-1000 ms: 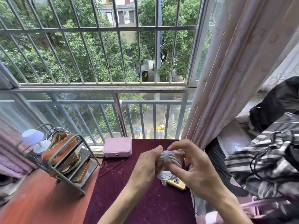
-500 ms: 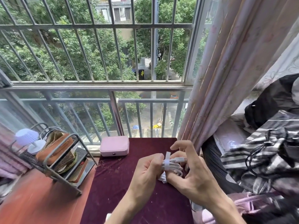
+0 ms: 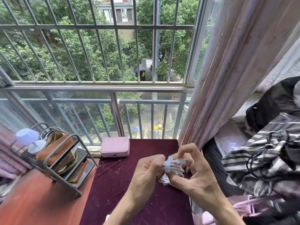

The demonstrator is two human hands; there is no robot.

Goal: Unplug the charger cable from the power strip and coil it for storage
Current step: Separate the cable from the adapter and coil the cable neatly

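- Cable (image 3: 172, 169): white, wound into a tight bundle of loops, held in the air over the far right part of the table; a white strap (image 3: 167, 165) circles its middle, 1 strap end sticking up; 1 plug tip points right from the top of the bundle
- Left hand (image 3: 146, 173): fingers curled shut around the left end of the bundle, thumb tip at the strap
- Right hand (image 3: 194, 175): thumb pressed against the underside of the bundle, fingers bent loosely over the plug end
- Table (image 3: 123, 189): covered in dark red cloth, set against the window rail
- Pink case (image 3: 115, 146): closed, at the far left edge of the table
- Wire rack (image 3: 53, 158): 2 tiers, left of the table, holding a brown pouch
- Small lamp (image 3: 27, 138): white, on the rack's far end
- Curtain (image 3: 235, 70): pale pink, hanging right of the table
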